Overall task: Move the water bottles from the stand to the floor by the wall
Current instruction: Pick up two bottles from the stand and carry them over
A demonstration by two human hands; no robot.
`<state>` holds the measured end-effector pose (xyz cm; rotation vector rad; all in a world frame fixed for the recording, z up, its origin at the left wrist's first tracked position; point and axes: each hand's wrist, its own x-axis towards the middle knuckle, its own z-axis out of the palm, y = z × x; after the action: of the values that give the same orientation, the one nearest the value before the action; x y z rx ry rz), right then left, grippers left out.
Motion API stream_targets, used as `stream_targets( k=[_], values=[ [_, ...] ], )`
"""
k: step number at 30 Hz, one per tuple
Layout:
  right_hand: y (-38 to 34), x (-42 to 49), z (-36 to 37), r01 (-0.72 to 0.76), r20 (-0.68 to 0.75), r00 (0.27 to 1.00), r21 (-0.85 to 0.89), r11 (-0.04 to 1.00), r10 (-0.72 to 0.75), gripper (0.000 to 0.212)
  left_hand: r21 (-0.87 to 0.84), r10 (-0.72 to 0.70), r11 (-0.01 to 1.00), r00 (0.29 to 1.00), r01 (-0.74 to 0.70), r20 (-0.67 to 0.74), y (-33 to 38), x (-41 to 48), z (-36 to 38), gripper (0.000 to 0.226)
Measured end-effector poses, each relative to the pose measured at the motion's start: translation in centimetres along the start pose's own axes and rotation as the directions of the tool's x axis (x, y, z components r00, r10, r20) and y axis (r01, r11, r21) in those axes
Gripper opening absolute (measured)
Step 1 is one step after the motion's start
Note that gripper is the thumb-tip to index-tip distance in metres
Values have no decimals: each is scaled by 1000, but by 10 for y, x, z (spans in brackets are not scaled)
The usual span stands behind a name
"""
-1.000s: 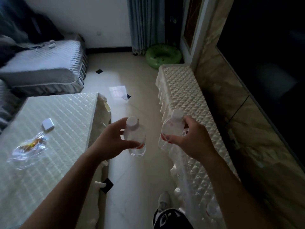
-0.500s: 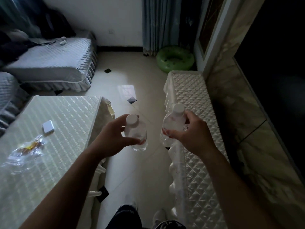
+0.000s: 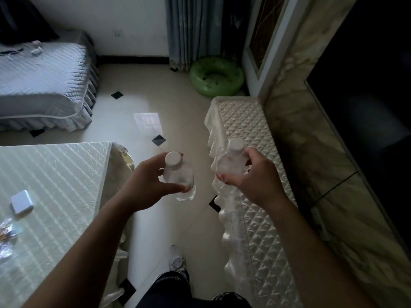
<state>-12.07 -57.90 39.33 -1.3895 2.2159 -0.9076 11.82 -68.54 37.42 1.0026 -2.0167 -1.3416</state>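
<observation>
I carry two clear water bottles with white caps in front of me, above the floor. My left hand grips the left bottle round its body, over the tiled aisle. My right hand grips the right bottle from the side, above the near edge of the long stand covered in quilted cream cloth. Both bottles are upright. The stand runs along the marble wall on the right.
A low table under a quilted cover stands at the left, with a small white box and a plastic wrapper on it. Beyond lie a grey sofa, curtains and a green swim ring. The tiled aisle runs between table and stand.
I have walked forward along the aisle with both bottles; the swim ring and sofa appear closer. Both hands keep the same hold, and my foot has stepped forward below.
</observation>
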Motion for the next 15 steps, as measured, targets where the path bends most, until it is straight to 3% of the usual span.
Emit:
stream_targets(
  k=[9,15],
  values=[
    [-40,93,46,-6,-94,996,-14,1000,5,56,35,62,997,997,-64,41,-27,106,-79,73],
    [-51,161,62,-29,-84,996,-14,999,28,56,15,26,1000,999,-27,43,-44,169,-105,72]
  ],
)
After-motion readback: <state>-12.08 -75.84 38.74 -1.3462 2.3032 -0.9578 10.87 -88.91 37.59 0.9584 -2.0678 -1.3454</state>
